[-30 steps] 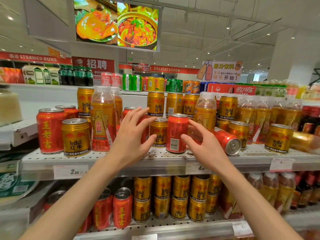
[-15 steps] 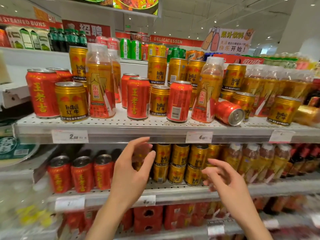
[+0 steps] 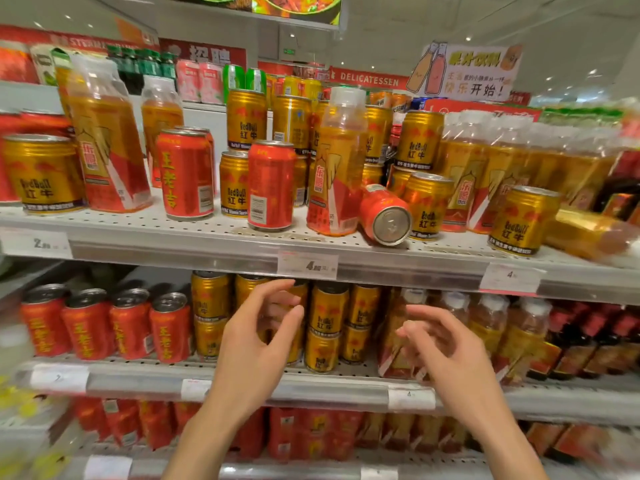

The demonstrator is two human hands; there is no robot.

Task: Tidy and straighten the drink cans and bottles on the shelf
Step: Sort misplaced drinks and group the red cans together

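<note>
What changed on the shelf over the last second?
Both hands came down from the upper shelf to the row below; the left hand and right hand now hover empty, fingers loosely curled, before the gold cans. The upright red can they flanked was let go and stands alone. Unchanged: the tipped red can lies on its side, the fallen bottle too.
</note>
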